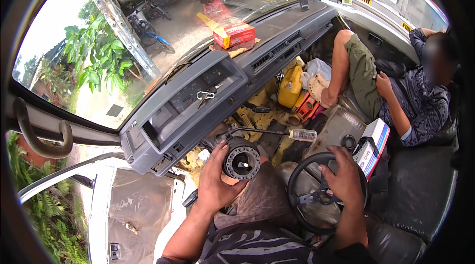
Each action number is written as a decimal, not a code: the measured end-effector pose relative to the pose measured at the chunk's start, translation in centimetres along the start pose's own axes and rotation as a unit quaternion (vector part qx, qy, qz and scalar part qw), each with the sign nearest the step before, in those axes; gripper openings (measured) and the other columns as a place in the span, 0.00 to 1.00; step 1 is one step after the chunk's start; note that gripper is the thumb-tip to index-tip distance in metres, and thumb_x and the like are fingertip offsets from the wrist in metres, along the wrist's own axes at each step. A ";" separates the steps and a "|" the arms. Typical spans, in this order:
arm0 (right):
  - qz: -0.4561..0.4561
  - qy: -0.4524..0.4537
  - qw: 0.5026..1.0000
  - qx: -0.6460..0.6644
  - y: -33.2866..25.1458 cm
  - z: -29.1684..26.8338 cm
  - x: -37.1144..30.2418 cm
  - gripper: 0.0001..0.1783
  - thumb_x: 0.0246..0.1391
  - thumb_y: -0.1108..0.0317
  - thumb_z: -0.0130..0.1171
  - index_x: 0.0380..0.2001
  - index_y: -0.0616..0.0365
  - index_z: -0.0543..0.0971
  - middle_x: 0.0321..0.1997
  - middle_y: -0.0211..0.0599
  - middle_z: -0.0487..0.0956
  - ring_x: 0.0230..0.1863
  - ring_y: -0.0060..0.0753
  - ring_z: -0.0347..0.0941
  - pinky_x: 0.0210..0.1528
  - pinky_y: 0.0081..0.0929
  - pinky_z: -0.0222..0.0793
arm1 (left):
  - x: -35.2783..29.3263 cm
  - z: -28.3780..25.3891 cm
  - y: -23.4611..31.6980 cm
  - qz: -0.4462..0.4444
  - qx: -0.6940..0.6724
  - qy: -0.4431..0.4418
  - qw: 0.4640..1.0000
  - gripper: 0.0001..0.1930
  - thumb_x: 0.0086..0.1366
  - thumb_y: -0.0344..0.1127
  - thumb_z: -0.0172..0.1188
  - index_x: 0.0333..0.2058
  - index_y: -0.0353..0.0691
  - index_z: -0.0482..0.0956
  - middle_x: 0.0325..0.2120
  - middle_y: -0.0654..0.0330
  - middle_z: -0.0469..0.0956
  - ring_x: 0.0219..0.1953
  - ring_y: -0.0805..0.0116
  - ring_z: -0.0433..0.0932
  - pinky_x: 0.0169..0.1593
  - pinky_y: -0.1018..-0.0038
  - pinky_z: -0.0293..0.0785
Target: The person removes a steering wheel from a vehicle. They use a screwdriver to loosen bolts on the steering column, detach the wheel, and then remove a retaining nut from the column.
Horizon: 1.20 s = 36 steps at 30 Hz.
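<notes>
My left hand (217, 180) is curled round the left side of a black steering wheel hub (228, 157), fingers above and thumb below. The hub is round, with a ring of small holes and a hollow centre. To the right, a black steering wheel (293, 184) with bluish metal spokes lies tilted over the seat, apart from the hub. Spread over its upper right part is my right hand (344, 180), thumb and fingers apart; contact with the rim is unclear. A dark rod with a clear handle (303, 135) extends rightward beyond the hub.
A white, blue and red box (373, 150) stands on the seat near a seated person (415, 90). On the grey dashboard (277, 31) sit an opened red-and-yellow box (237, 34) and keys with a carabiner (205, 95). A yellow jug (290, 88) occupies the footwell. The left door (141, 199) is open.
</notes>
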State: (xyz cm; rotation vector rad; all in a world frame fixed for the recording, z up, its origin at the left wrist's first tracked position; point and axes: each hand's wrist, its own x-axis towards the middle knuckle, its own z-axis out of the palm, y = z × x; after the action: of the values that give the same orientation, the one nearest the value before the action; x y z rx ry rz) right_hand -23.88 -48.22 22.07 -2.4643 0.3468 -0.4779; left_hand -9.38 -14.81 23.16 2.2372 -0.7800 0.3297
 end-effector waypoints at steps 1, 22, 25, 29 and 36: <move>0.006 -0.058 0.995 0.080 -1.2 1.2 0.3 0.37 0.60 0.60 0.77 0.68 0.66 0.77 0.63 0.57 0.81 0.63 0.60 0.80 0.67 0.46 0.75 | 0.1 0.0 0.1 0.009 0.011 0.008 1.000 0.51 0.45 0.36 0.89 0.68 0.36 0.72 0.70 0.40 0.74 0.70 0.40 0.76 0.71 0.52 0.75; 0.010 -0.234 0.856 0.460 -8.3 12.1 6.1 0.34 0.75 0.51 0.65 0.73 0.63 0.75 0.59 0.35 0.85 0.57 0.22 0.80 0.56 0.26 0.79 | -1.3 -1.0 0.0 -0.358 -0.386 -0.013 0.850 0.32 0.69 0.39 0.78 0.64 0.26 0.75 0.48 0.53 0.84 0.48 0.67 0.84 0.52 0.71 0.84; 0.044 -0.256 0.823 0.505 -7.9 12.0 6.2 0.34 0.74 0.52 0.67 0.72 0.64 0.75 0.60 0.37 0.85 0.57 0.25 0.81 0.59 0.27 0.78 | -1.0 -0.9 -0.2 -0.380 -0.495 0.016 0.781 0.29 0.69 0.33 0.78 0.62 0.27 0.76 0.47 0.54 0.85 0.46 0.67 0.86 0.51 0.72 0.85; 0.056 -0.279 0.802 0.526 -7.8 11.9 6.8 0.34 0.73 0.55 0.69 0.71 0.66 0.76 0.61 0.42 0.86 0.57 0.27 0.81 0.60 0.27 0.77 | -0.6 -1.1 -0.3 -0.397 -0.499 -0.018 0.770 0.27 0.69 0.35 0.76 0.62 0.29 0.78 0.54 0.56 0.85 0.54 0.64 0.85 0.61 0.66 0.83; 0.035 -0.289 0.771 0.566 -7.8 12.1 7.8 0.35 0.70 0.64 0.72 0.72 0.72 0.72 0.62 0.43 0.84 0.58 0.25 0.80 0.62 0.26 0.77 | 0.1 -1.5 -0.7 -0.389 -0.537 -0.021 0.749 0.24 0.66 0.26 0.78 0.58 0.28 0.80 0.45 0.56 0.87 0.46 0.67 0.86 0.55 0.73 0.83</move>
State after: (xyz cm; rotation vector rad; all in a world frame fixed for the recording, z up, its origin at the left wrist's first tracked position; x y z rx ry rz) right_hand -10.87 -38.66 19.62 -1.2727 -0.1186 0.1412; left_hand -8.85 -13.42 23.86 1.2422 0.0743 -0.4905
